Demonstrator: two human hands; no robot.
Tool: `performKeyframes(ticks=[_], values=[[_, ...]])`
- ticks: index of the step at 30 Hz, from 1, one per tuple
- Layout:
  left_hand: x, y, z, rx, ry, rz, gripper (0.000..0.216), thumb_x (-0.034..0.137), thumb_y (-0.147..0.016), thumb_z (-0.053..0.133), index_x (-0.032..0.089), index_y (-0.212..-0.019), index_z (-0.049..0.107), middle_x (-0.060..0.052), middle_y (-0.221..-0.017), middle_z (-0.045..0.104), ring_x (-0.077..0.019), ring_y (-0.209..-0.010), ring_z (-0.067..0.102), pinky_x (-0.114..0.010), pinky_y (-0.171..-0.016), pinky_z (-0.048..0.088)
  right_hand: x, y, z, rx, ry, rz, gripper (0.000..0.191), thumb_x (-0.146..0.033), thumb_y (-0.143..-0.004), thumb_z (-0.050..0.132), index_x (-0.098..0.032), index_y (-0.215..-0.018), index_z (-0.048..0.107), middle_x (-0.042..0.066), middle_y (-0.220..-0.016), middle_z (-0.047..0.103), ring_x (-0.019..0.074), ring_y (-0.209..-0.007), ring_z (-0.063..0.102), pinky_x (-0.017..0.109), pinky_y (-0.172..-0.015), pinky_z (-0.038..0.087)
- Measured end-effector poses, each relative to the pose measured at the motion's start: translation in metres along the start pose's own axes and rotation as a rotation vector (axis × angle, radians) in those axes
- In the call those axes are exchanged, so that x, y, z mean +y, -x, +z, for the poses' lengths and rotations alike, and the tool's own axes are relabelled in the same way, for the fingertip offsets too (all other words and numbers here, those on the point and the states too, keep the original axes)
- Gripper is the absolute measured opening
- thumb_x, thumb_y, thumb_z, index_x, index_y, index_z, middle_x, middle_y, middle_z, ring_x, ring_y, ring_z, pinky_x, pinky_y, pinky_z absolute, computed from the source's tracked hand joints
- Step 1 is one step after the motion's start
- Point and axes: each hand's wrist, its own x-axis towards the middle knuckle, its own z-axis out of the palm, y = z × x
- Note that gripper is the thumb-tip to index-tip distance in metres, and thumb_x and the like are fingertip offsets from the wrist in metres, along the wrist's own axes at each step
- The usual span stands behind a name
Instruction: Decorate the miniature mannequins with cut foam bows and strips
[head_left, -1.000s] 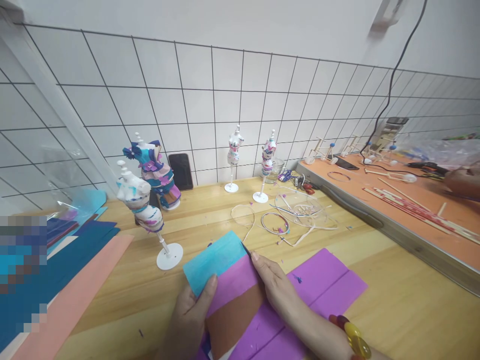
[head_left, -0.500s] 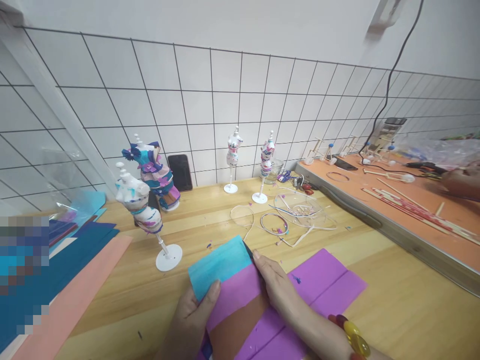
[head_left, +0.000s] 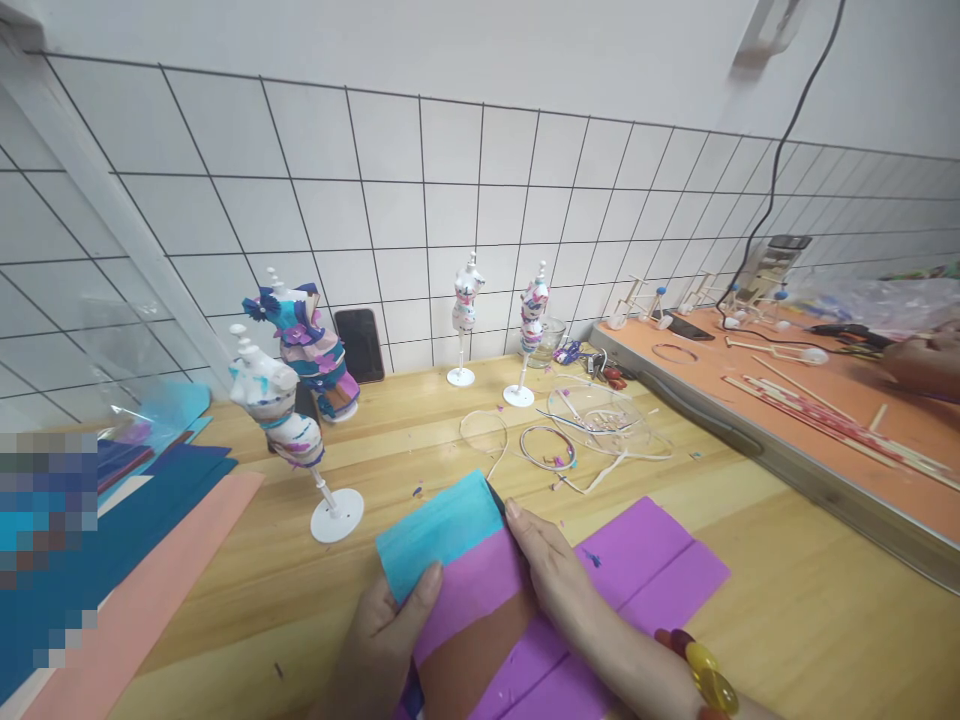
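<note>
A stack of layered crepe paper (head_left: 480, 585), with turquoise, purple and brown bands, is held low in front of me. My left hand (head_left: 386, 625) grips its left edge, thumb on top and fingers underneath. Along the right edge my right hand (head_left: 551, 570) is closed on the same paper; its fingertips are partly hidden. A dark strip shows at the upper right corner beside my right thumb. Under my right forearm lies a folded purple sheet (head_left: 652, 560) on the wooden table (head_left: 757, 600), with a small blue scrap on it.
Small dress forms stand behind, one (head_left: 266, 400) at left wrapped in scraps, another (head_left: 304, 340) dressed in coloured paper. A phone (head_left: 360, 345) leans on the wall. Wire loops (head_left: 547, 448) lie mid-table. Coloured sheets (head_left: 150, 600) sit at left. Someone's hand (head_left: 926, 360) is over the orange table (head_left: 847, 420).
</note>
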Motion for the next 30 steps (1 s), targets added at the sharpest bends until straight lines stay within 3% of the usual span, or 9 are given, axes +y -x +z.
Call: performKeyframes(ticks=[6,14,21,30], values=[[0.0039,0.0012,0.0011,-0.003,-0.021,0.002,0.033,0.040,-0.068,0.066,0.016,-0.091,0.069,-0.007,-0.104,0.069,-0.0300,-0.111,0.053,-0.040,-0.098,0.038,-0.0010,0.0014,0.0016,0.071,-0.003,0.013,0.044,-0.052,-0.085,0.043,-0.021,-0.105,0.066,0.005,-0.113,0.064,0.0253,-0.118,0.046,0.040,-0.104,0.028],[0.0043,0.0018,0.0034,0.070,-0.055,0.018,0.028,0.040,-0.066,0.067,0.017,-0.081,0.071,-0.007,-0.090,0.072,-0.0300,-0.103,0.059,-0.039,-0.093,0.043,-0.0075,0.0018,0.0023,0.027,0.023,0.000,0.043,-0.051,-0.086,0.041,-0.018,-0.096,0.068,0.006,-0.104,0.068,0.0262,-0.110,0.052,0.040,-0.101,0.031],[0.0051,0.0023,0.0028,-0.005,-0.034,-0.025,0.032,0.039,-0.068,0.067,0.017,-0.091,0.069,-0.007,-0.099,0.070,-0.0293,-0.106,0.056,-0.040,-0.096,0.039,-0.0022,-0.0014,0.0014,-0.025,-0.075,-0.029,0.044,-0.049,-0.088,0.038,-0.018,-0.097,0.067,0.006,-0.101,0.068,0.0233,-0.098,0.058,0.036,-0.095,0.038],[0.0000,0.0041,0.0075,0.037,0.007,-0.009,0.037,0.044,-0.065,0.068,0.019,-0.092,0.069,-0.006,-0.092,0.072,-0.0305,-0.098,0.061,-0.041,-0.090,0.044,-0.0006,-0.0012,-0.0005,0.020,-0.033,-0.016,0.045,-0.054,-0.084,0.041,-0.020,-0.095,0.068,0.006,-0.103,0.067,0.0249,-0.104,0.054,0.036,-0.097,0.034]])
